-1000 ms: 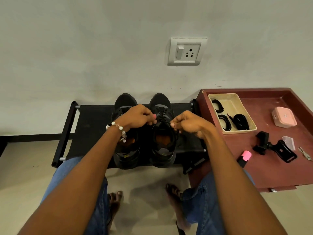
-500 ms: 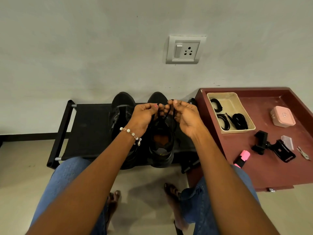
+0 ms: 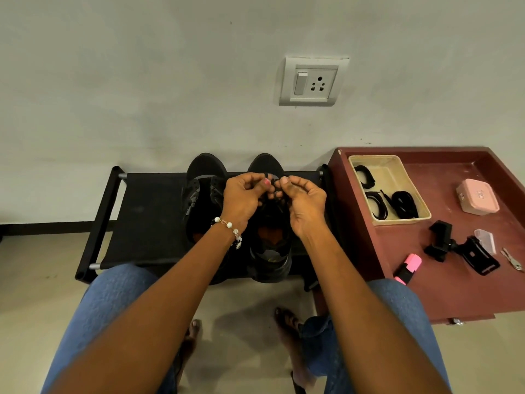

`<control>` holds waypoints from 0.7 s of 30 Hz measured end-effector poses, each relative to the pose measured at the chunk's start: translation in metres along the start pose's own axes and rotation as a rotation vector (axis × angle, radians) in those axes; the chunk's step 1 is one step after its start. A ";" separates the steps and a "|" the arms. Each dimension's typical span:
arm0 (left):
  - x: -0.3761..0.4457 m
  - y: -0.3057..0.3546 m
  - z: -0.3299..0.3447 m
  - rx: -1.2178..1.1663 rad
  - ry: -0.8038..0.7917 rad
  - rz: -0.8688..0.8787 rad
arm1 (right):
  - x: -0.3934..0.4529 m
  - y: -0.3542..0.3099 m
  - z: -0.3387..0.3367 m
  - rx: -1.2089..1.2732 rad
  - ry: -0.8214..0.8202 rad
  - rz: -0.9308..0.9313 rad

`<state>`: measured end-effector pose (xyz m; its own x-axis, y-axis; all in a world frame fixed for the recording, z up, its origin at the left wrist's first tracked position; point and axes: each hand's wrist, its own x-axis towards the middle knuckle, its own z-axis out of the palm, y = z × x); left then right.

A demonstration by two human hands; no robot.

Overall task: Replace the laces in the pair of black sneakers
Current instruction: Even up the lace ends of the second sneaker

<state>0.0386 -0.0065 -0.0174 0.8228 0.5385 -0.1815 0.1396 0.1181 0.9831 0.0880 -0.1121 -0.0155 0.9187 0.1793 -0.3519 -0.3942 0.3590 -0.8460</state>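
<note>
Partly hidden, both hands (image 3: 274,203) pinch the right sneaker's (image 3: 270,245) lace (image 3: 271,184)

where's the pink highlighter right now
In the head view, the pink highlighter lies at the red table's near left edge, just left of the black clamp mount.

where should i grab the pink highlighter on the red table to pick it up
Pinch the pink and black highlighter across its black middle barrel, coming from above. It lies flat on the dark red wooden table near the front left edge, tilted with its pink cap pointing away. Its long sides are free, and the black phone clamp sits apart to its right.
</note>
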 end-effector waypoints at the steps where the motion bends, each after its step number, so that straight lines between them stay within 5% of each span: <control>1: 0.000 0.000 0.001 0.000 0.013 -0.001 | 0.000 0.001 0.001 0.041 0.026 0.011; 12: -0.001 -0.001 0.001 -0.073 -0.071 -0.014 | 0.000 0.003 0.006 -0.028 0.018 0.014; 21: 0.004 -0.002 -0.002 -0.154 -0.048 -0.116 | 0.008 -0.002 -0.003 -0.305 -0.276 -0.047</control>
<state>0.0401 -0.0029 -0.0205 0.8320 0.4740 -0.2884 0.1523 0.3048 0.9402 0.0960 -0.1144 -0.0174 0.8776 0.4235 -0.2246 -0.2884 0.0920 -0.9531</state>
